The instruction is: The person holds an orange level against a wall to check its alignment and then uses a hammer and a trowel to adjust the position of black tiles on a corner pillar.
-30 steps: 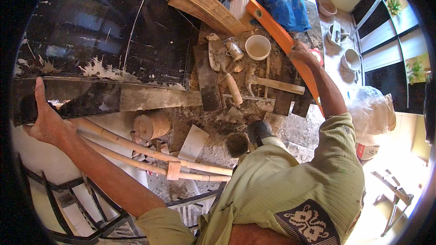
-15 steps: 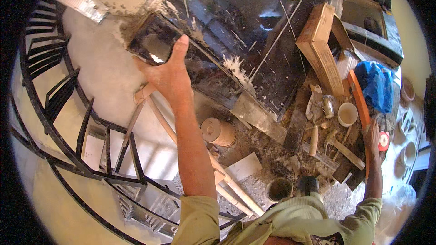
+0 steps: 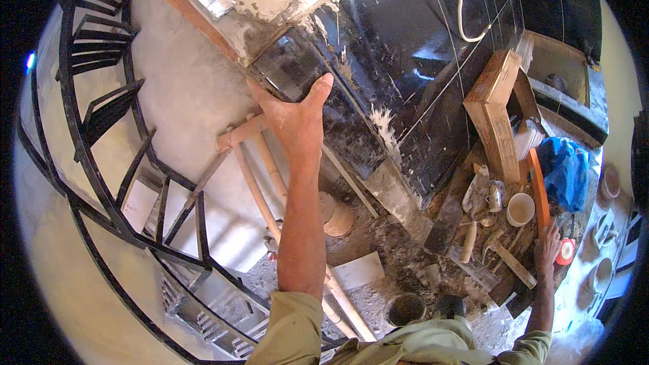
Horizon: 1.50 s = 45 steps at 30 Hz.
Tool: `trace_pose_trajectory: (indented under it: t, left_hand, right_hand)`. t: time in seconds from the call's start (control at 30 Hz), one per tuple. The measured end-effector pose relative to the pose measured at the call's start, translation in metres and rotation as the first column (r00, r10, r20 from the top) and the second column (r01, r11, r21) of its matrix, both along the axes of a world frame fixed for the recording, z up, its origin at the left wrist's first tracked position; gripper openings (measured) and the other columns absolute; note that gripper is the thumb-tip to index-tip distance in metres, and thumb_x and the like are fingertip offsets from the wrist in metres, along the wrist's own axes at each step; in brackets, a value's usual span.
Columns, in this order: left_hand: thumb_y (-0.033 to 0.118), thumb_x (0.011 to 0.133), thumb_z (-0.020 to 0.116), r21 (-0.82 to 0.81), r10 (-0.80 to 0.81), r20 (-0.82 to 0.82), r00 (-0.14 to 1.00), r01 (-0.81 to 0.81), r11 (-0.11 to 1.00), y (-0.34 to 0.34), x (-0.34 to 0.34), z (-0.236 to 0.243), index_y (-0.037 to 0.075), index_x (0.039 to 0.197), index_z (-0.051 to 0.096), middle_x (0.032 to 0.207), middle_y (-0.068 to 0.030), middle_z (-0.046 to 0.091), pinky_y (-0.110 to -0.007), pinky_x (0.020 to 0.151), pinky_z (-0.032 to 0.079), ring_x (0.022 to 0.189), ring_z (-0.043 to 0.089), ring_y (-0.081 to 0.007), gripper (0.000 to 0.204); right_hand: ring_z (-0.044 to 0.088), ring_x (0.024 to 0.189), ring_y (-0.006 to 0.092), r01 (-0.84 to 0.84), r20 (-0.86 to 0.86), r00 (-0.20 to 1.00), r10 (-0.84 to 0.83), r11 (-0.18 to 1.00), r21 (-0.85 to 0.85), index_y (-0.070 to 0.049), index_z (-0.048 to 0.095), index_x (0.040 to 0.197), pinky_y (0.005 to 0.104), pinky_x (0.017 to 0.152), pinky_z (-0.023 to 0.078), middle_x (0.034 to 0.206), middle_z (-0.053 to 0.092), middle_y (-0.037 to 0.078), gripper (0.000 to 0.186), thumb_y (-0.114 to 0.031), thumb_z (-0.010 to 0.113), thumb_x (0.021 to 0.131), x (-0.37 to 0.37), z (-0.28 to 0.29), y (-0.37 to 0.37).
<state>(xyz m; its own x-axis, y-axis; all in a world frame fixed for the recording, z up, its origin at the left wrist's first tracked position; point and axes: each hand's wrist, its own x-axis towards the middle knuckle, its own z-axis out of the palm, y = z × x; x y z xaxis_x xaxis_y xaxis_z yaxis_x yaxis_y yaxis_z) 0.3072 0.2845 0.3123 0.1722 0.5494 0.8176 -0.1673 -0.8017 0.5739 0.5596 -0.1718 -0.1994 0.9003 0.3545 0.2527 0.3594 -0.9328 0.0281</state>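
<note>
My left hand (image 3: 294, 118) reaches forward with thumb and fingers spanning a glossy black tile piece (image 3: 292, 61) at the end of the counter. The thumb lies along its right side; the fingertips on the far left side are hidden. Low on the right, my right hand (image 3: 546, 250) is closed over the lower part of a long orange bar (image 3: 539, 186), possibly a level. Its fingers are partly hidden. A red-and-white round tape measure (image 3: 566, 251) lies just right of that hand.
A hammer (image 3: 510, 261), trowel (image 3: 468, 243), metal mug (image 3: 495, 196) and white cup (image 3: 520, 209) lie left of the bar. A cardboard box (image 3: 497, 108) and blue plastic bag (image 3: 566, 169) stand beyond. Black stair railings (image 3: 101, 189) and a wooden ladder (image 3: 270, 179) are at left.
The whole view has shifted, with the counter moving right and the tools lower. My left hand stays at the tile piece. My right hand now covers the orange bar's lower part.
</note>
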Motion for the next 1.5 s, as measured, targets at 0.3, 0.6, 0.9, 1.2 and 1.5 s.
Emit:
trace_pose_trajectory:
  t: [0.3, 0.6, 0.9, 1.2, 1.5]
  left_hand:
    - [-0.001, 0.07, 0.081, -0.07, -0.052, 0.014, 0.999, 0.053, 0.996, -0.001, 0.003, 0.0, -0.005, 0.14, 0.034, 0.127, -0.0164, 0.053, -0.034, 0.097, 0.047, 0.109, 0.056, -0.0234, 0.084]
    - [0.003, 0.068, 0.084, -0.079, 0.021, -0.026, 0.999, -0.023, 0.997, 0.02, 0.002, -0.008, -0.005, 0.13, 0.045, 0.118, -0.0149, 0.058, -0.035, 0.092, 0.049, 0.101, 0.059, -0.0236, 0.073]
    - [0.013, 0.071, 0.086, -0.014, 0.054, -0.017, 0.998, -0.054, 0.998, 0.02, 0.001, -0.007, -0.004, 0.113, 0.063, 0.106, -0.0104, 0.068, -0.035, 0.085, 0.05, 0.091, 0.063, -0.0218, 0.05]
    - [0.022, 0.064, 0.089, -0.006, 0.088, -0.032, 0.996, -0.089, 0.996, 0.012, -0.006, -0.006, -0.011, 0.121, 0.048, 0.114, -0.0239, 0.059, -0.043, 0.092, 0.046, 0.102, 0.059, -0.0337, 0.078]
    - [0.023, 0.063, 0.09, -0.036, -0.019, -0.022, 1.0, 0.018, 0.999, 0.013, -0.004, 0.0, -0.015, 0.133, 0.035, 0.126, -0.0295, 0.05, -0.044, 0.101, 0.041, 0.114, 0.052, -0.0381, 0.096]
  right_hand:
    - [0.049, 0.123, 0.0349, -0.281, 0.029, 0.959, 0.282, 0.959, -0.041, -0.003, 0.049, 0.134, 0.0477, 0.104, 0.038, 0.137, 0.049, 0.022, 0.052, -0.015, 0.055, 0.084, -0.091, -0.012, 0.026]
    - [0.049, 0.111, 0.0369, -0.498, 0.009, 0.867, 0.498, 0.867, 0.021, 0.001, 0.058, 0.112, 0.0477, 0.092, 0.04, 0.116, 0.052, 0.021, 0.038, -0.009, 0.059, 0.075, -0.151, 0.027, 0.051]
    - [0.055, 0.109, 0.0306, -0.331, -0.258, 0.918, 0.302, 0.94, -0.079, -0.004, 0.047, 0.136, 0.0439, 0.08, 0.05, 0.12, 0.057, 0.014, 0.049, -0.014, 0.053, 0.089, -0.11, -0.019, 0.048]
    - [0.058, 0.095, 0.0399, -0.342, -0.199, 0.894, 0.401, 0.898, 0.276, -0.004, 0.053, 0.108, 0.0511, 0.077, 0.048, 0.097, 0.058, 0.019, 0.032, -0.008, 0.064, 0.078, -0.136, 0.031, 0.041]
    - [0.06, 0.093, 0.0232, 0.02, -0.327, 0.818, 0.474, 0.544, 0.839, -0.001, 0.059, 0.11, 0.0378, 0.081, 0.047, 0.099, 0.063, 0.011, 0.031, -0.018, 0.068, 0.085, -0.171, 0.176, 0.068]
